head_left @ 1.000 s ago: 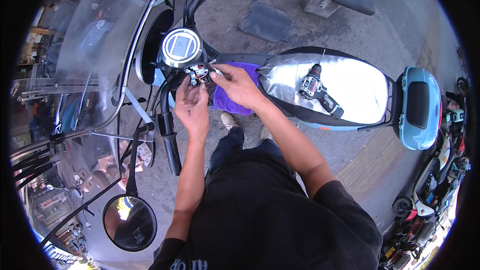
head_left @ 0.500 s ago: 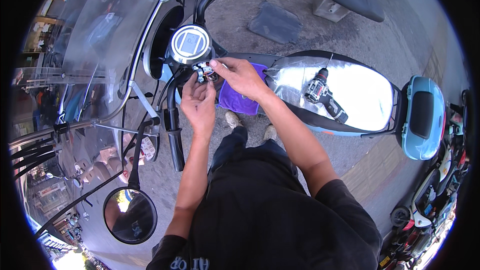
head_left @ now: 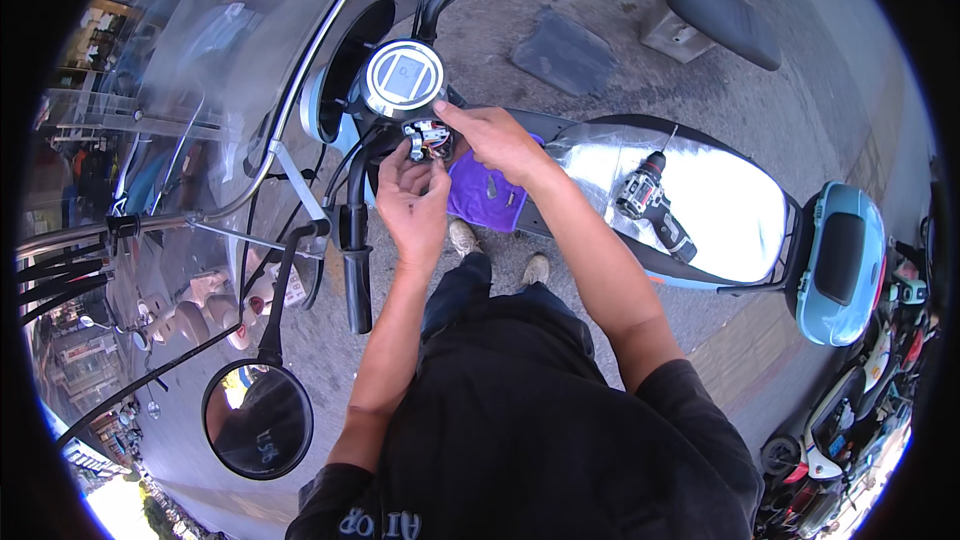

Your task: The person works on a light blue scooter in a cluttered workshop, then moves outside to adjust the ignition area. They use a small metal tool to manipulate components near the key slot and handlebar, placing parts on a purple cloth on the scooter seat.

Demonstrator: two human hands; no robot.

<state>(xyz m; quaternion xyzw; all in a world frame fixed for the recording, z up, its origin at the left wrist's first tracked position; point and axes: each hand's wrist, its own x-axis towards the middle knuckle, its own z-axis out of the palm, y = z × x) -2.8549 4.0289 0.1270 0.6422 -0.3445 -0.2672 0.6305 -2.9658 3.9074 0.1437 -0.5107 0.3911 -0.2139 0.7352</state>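
A small opened switch housing (head_left: 430,141) with silver parts and thin coloured wires sits just below the round dashboard display (head_left: 404,78) of a scooter. My left hand (head_left: 412,208) is closed at its lower side, fingertips pinching its edge, palm turned up. From the right, my right hand (head_left: 495,145) reaches round the housing; its thumb lies by the display's rim, while its other fingers are mostly hidden behind the housing. Beneath my hands a purple cloth (head_left: 482,198) is spread, with small dark items on it.
A cordless drill (head_left: 652,205) lies on the silver seat cover (head_left: 740,205). The handlebar grip (head_left: 357,290), round mirror (head_left: 258,418) and clear windshield (head_left: 220,70) flank me on the left. Behind the seat is a blue top box (head_left: 842,262). A detached seat (head_left: 722,18) and dark mat (head_left: 566,50) lie beyond.
The whole view has shifted slightly. My right thumb has lifted from the switch housing toward the display's rim, showing more wires. My left hand stays at the lower side.
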